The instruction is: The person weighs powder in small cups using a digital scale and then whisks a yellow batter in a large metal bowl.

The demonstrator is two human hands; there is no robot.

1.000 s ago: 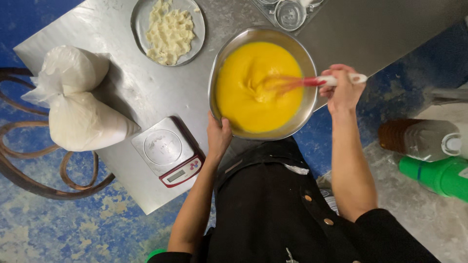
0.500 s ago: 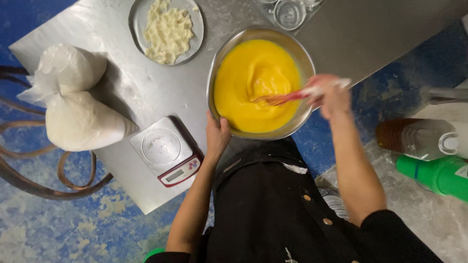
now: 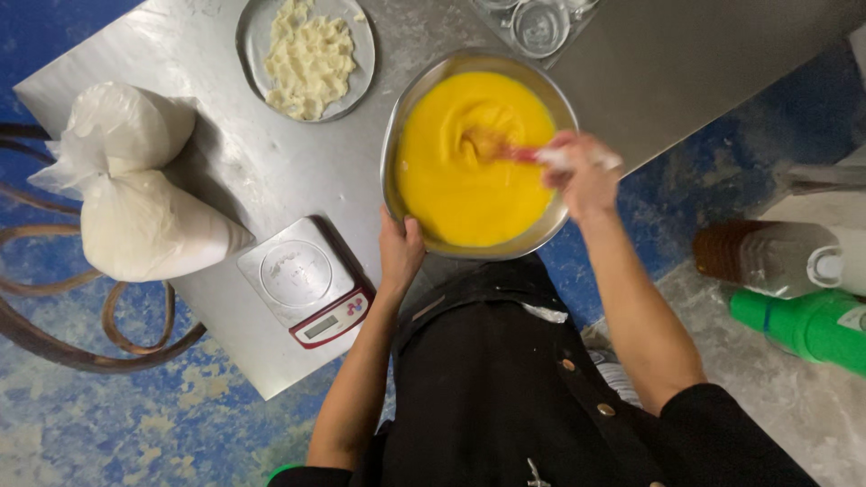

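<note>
A metal mixing bowl full of smooth yellow batter stands at the near edge of a steel table. My left hand grips the bowl's near rim. My right hand is closed around the white handle of a red spatula, whose blade is sunk in the batter near the bowl's middle. The hand is blurred from motion.
A round metal plate holds pale butter pieces at the back. Two tied white bags lie at the left. A small kitchen scale sits near the front edge. Glass jars stand behind the bowl. Bottles lie at the right.
My right hand has swept the spatula from the bowl's right side in toward the middle of the batter. The left hand has stayed on the rim.
</note>
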